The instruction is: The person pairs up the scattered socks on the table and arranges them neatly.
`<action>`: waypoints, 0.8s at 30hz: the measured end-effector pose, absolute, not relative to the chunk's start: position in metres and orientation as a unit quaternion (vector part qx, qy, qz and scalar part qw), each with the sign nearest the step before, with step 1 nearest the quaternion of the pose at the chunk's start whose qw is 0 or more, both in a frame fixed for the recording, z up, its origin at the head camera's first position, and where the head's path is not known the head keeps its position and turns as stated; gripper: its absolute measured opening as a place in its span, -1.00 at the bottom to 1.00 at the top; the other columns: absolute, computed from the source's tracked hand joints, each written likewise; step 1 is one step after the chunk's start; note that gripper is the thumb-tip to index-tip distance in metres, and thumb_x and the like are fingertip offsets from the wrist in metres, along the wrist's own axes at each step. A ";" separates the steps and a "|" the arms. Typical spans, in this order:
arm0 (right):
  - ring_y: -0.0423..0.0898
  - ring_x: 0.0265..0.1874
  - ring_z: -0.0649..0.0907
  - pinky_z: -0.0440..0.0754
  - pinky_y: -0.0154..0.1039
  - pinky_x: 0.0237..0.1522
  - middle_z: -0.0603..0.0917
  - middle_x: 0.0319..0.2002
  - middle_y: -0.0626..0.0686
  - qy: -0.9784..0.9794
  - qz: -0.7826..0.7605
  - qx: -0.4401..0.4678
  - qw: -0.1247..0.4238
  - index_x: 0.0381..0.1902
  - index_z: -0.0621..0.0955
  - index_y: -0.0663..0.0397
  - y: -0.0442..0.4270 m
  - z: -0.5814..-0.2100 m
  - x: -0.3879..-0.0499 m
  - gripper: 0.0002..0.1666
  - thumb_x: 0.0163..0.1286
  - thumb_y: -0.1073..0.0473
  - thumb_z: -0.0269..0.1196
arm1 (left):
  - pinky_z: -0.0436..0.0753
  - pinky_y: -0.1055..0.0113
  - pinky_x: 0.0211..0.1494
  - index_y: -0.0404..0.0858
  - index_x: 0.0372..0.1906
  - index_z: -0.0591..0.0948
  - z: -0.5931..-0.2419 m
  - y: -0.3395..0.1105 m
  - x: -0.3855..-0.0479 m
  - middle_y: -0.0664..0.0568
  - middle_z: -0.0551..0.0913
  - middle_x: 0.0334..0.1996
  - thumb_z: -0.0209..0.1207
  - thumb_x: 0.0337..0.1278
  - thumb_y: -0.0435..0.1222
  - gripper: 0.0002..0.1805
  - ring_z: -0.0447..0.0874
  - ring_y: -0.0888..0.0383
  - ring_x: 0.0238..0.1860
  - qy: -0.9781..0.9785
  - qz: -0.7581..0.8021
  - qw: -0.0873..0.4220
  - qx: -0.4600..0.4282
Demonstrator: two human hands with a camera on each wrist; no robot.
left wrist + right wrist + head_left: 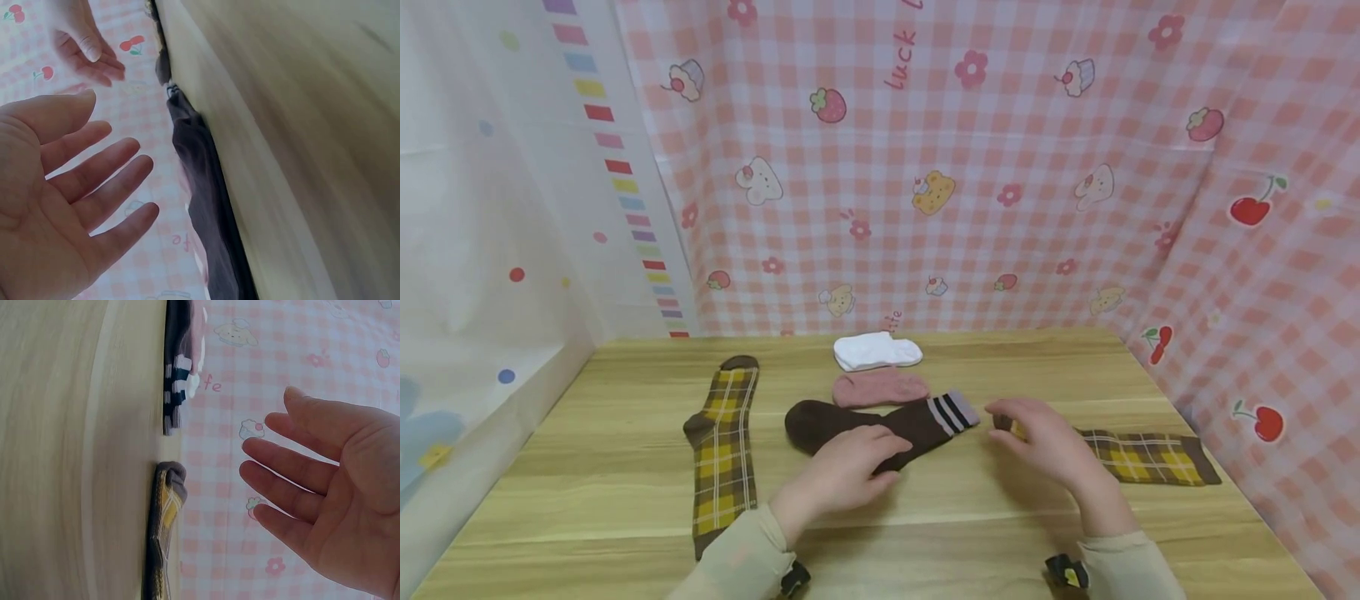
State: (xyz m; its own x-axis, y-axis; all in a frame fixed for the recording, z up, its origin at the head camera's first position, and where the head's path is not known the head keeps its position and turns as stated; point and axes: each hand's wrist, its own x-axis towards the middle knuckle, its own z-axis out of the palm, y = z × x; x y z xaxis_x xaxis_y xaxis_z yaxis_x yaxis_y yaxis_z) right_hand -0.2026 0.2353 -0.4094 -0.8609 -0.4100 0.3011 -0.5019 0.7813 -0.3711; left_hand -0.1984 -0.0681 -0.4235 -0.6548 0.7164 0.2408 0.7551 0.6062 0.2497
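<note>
A dark brown sock [917,429] with a striped grey cuff lies across the middle of the table. My left hand [853,467] hovers above its near side, fingers spread and holding nothing, as the left wrist view shows. My right hand [1045,442] is raised over the toe end of a yellow-brown plaid sock [1150,458] on the right and hides part of it. In the right wrist view, its fingers [290,459] are loosely extended, apart from that sock. Another plaid sock [722,450] lies lengthwise at left, its cuff near my left sleeve.
Behind the dark sock lie a pink sock [880,387] and, farther back, white socks [876,351]. The wooden table [587,467] meets a pink checked cloth [887,250] at the back. A white curtain [490,250] hangs at left.
</note>
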 end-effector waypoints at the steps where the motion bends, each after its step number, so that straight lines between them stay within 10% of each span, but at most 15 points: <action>1: 0.19 0.05 0.61 0.52 0.17 0.12 0.67 0.04 0.20 -0.939 0.224 0.240 0.100 0.10 0.63 0.23 0.237 -0.410 -0.203 -0.58 0.31 0.23 0.37 | 0.58 0.17 0.11 -0.22 0.13 0.64 -0.423 -0.067 -0.199 0.00 0.65 0.00 0.28 0.25 -0.22 -0.63 0.61 0.09 0.05 -0.896 -0.170 0.055 -0.407; 24: 0.24 0.03 0.62 0.53 0.19 0.08 0.67 0.02 0.24 -0.958 0.200 0.190 0.077 0.07 0.64 0.26 0.268 -0.424 -0.207 -0.59 0.30 0.19 0.37 | 0.55 0.19 0.17 -0.30 0.07 0.64 -0.426 -0.041 -0.204 -0.06 0.68 -0.01 0.30 0.21 -0.28 -0.65 0.62 0.05 0.05 -0.898 -0.238 0.074 -0.363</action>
